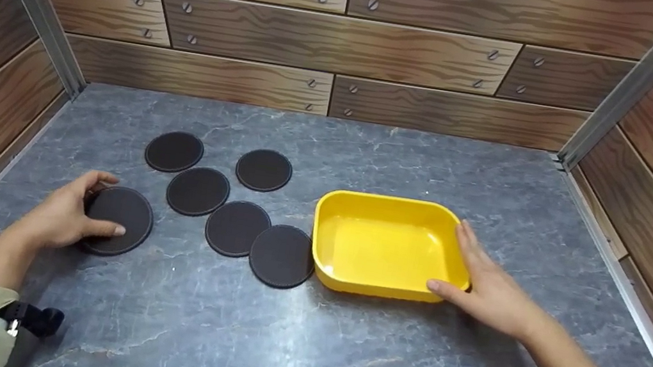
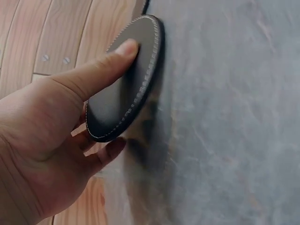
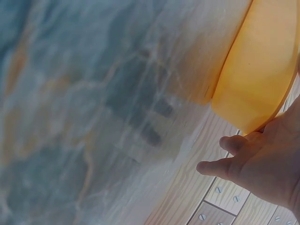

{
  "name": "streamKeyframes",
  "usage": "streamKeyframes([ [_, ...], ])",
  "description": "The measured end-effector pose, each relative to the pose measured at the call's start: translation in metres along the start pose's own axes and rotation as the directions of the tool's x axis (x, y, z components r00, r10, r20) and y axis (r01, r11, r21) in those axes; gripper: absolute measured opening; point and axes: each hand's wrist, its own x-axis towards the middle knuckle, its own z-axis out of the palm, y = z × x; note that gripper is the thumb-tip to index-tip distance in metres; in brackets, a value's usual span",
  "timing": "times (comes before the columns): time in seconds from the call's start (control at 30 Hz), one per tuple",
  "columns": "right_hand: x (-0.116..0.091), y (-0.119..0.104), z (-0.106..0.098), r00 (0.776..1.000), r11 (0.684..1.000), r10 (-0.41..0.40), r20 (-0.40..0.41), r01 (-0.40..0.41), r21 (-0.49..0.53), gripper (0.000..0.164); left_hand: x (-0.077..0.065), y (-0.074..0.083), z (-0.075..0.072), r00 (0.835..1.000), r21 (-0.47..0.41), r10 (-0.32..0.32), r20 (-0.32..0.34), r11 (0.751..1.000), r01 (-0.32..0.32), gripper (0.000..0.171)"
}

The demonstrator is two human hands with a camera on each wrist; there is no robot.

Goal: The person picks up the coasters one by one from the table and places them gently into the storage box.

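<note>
My left hand (image 1: 60, 213) pinches a round black coaster (image 1: 131, 212), thumb on its top face and fingers at the edge and underneath. In the left wrist view this coaster (image 2: 147, 70) shows a pale stitched border and is held up off the table. My right hand (image 1: 494, 293) rests against the right end of a yellow rectangular tub (image 1: 375, 290), the fingers straight along the wall and the thumb over the front rim. Nothing lies inside the tub. In the right wrist view some fingers (image 3: 218, 168) extend past the yellow wall (image 3: 253, 65).
Several more black coasters lie flat between the held one and the tub, among them one (image 1: 282, 256) right at the tub's left side and one (image 1: 174, 151) at the back left. The grey marbled table (image 1: 213, 335) is bounded by wood-patterned walls (image 1: 334, 42).
</note>
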Motion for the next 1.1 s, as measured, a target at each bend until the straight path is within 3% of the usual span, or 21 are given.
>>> streamKeyframes([
  [0.2, 0.000, 0.000, 0.000, 1.000, 1.000, -0.002, -0.004, 0.002, 0.002, 0.112, 0.003, 0.015, -0.011, 0.997, 0.001, 0.052, -0.051, 0.999, -0.052, 0.039],
  [0.3, 0.000, -0.001, 0.000, 1.000, 1.000, -0.007, -0.008, 0.007, 0.004, 0.112, 0.003, 0.021, -0.014, 0.998, -0.029, 0.040, -0.051, 0.999, -0.041, 0.026],
  [0.5, 0.000, 0.000, 0.001, 1.000, 1.000, 0.000, -0.006, 0.000, 0.002, 0.113, 0.006, 0.037, -0.017, 0.997, -0.107, 0.033, -0.073, 0.993, -0.040, 0.029],
  [0.77, -0.001, 0.000, 0.000, 1.000, 1.000, 0.010, 0.001, -0.010, -0.004, 0.113, 0.016, 0.077, -0.013, 0.977, -0.098, 0.137, -0.161, 0.983, -0.154, 0.025],
  [1.1, 0.000, 0.000, 0.001, 1.000, 1.000, 0.009, 0.006, -0.009, -0.002, 0.113, 0.031, 0.133, 0.005, 0.976, -0.245, 0.177, -0.127, 0.948, -0.204, 0.036],
])
